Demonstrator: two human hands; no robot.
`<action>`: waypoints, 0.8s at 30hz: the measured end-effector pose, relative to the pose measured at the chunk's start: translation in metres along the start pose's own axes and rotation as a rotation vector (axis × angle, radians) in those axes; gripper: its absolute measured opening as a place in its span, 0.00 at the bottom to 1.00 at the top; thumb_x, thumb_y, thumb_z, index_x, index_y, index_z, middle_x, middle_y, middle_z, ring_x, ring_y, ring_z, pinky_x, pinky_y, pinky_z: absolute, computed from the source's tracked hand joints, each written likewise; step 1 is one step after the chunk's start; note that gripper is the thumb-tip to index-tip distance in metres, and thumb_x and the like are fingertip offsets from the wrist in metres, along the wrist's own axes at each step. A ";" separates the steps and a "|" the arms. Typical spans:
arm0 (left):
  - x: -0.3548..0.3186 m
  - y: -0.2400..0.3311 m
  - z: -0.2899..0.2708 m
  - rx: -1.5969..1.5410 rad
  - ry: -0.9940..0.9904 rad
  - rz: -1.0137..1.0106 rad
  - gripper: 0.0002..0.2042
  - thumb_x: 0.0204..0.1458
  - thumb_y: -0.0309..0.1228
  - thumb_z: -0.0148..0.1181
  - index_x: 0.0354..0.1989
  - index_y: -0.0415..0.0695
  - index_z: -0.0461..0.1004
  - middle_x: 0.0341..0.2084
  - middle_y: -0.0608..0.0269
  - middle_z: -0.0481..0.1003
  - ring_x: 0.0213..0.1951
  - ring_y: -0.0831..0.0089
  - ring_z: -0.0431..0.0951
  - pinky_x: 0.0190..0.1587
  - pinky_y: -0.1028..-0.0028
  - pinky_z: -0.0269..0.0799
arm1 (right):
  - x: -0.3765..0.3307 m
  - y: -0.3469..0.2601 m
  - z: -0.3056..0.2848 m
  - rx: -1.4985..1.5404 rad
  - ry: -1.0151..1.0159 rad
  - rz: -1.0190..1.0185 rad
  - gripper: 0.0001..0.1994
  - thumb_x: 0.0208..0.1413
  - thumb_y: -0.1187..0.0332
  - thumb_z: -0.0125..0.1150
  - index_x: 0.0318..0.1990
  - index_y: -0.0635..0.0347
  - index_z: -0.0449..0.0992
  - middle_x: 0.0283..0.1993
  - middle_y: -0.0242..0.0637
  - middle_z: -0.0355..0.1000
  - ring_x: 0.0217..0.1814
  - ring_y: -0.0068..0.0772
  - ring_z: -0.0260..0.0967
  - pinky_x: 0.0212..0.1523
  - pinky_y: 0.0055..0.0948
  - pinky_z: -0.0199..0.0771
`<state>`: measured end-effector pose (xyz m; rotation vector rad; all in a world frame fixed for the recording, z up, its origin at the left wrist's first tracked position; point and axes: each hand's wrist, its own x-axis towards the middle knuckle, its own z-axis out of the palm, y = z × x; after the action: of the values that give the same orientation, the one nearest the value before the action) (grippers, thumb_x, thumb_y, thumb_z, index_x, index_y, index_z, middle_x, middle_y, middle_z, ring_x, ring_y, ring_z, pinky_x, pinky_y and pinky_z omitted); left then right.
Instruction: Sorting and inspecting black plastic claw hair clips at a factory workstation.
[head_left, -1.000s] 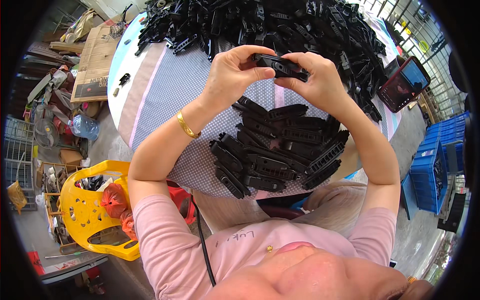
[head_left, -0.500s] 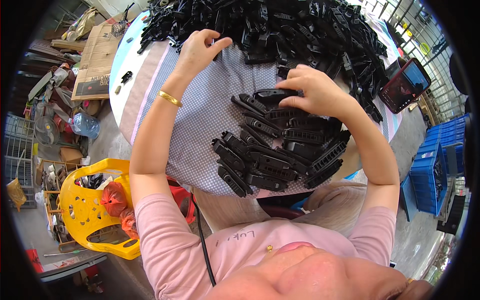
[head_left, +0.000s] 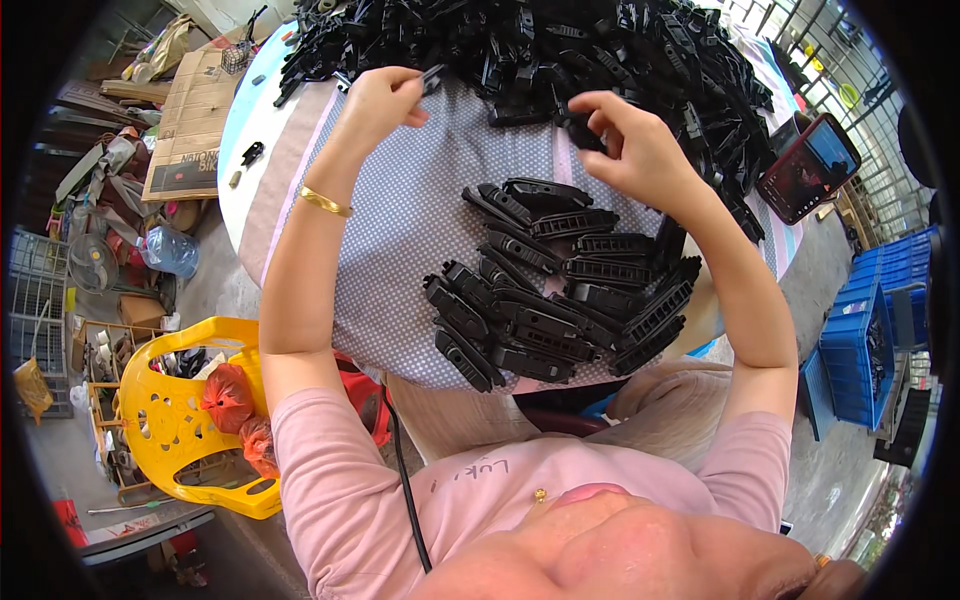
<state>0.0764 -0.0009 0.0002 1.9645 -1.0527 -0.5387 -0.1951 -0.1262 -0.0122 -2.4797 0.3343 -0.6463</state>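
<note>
My left hand (head_left: 378, 102) is closed around a small black plastic part (head_left: 432, 76) at the near edge of a big heap of loose black plastic parts (head_left: 560, 50) on the far side of the table. My right hand (head_left: 628, 140) reaches into the same heap, its fingers curled on a black piece (head_left: 582, 132) there. Closer to me lies a neat pile of assembled black ribbed parts (head_left: 555, 285) on the dotted cloth (head_left: 400, 220). A gold bangle (head_left: 324, 202) circles my left wrist.
A phone (head_left: 808, 166) with a lit screen lies at the table's right edge. A yellow plastic chair (head_left: 190, 415) with red bags stands at my left. Flat cardboard (head_left: 190, 125) and clutter lie far left. Blue crates (head_left: 865, 340) stand at the right.
One second ago both hands held one black part together above the pile. That part now lies with the pile, and both hands have moved up to the heap, each taking a piece.
</note>
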 end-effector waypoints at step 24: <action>-0.054 0.034 0.070 -0.855 -0.483 0.162 0.18 0.48 0.21 0.58 0.49 0.37 0.68 0.38 0.61 0.73 0.44 0.76 0.72 0.47 0.75 0.71 | -0.001 -0.020 0.006 0.048 0.388 -0.366 0.15 0.39 0.76 0.67 0.38 0.63 0.75 0.36 0.38 0.73 0.36 0.29 0.70 0.39 0.25 0.69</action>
<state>-0.0176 0.0010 -0.0128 1.0079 -1.0093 -1.1787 -0.1914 -0.1069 -0.0054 -2.3773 0.0005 -1.2758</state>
